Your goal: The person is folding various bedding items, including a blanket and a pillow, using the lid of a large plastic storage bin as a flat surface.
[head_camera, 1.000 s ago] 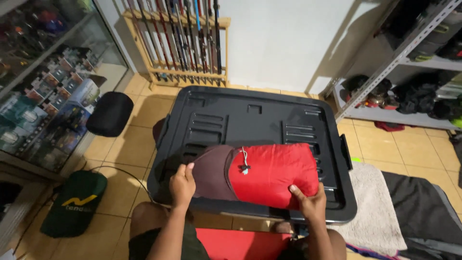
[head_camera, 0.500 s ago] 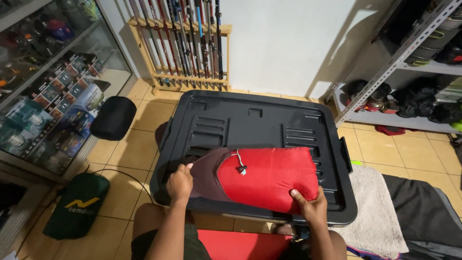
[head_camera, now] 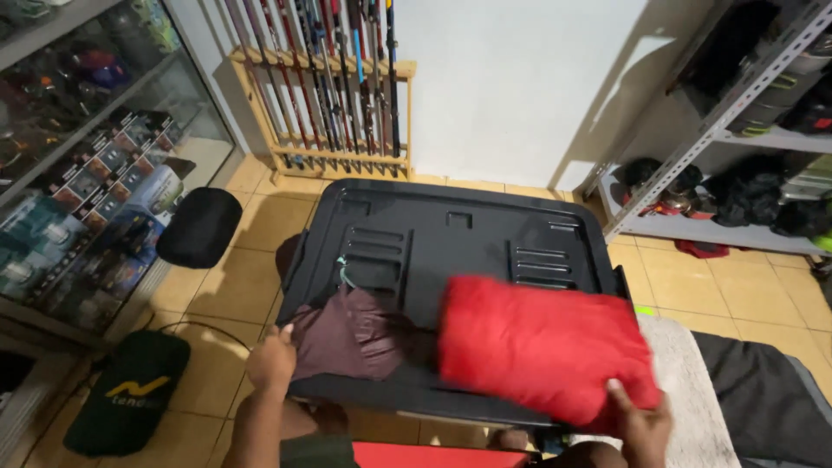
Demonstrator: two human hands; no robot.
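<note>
At the bottom edge of the frame, the right hand [head_camera: 640,425] grips the lower right corner of a red padded bundle [head_camera: 542,347], fingers curled over its edge; the bundle is blurred and overhangs the near right rim of the black lid [head_camera: 451,238] it lies on. At lower left, the left hand [head_camera: 271,360] presses, fingers partly curled, on the edge of a maroon fabric sack [head_camera: 347,334], seemingly pinning it flat against the lid. The sack lies just left of the bundle and meets it near the lid's centre; a thin cord [head_camera: 347,276] trails from its top.

The lid's far half is bare ribbed plastic, leaving room to push things away from the body. Right of the lid, a pale towel [head_camera: 689,390] and a dark mat [head_camera: 767,399] cover the floor; at left there is open tile, a black round cushion [head_camera: 201,227] and a dark green bag [head_camera: 130,400]. Farther back, a wooden rack of rods [head_camera: 334,78] stands against the white wall, with a glass display case [head_camera: 78,165] at upper left and metal shelving [head_camera: 737,147] at upper right.
</note>
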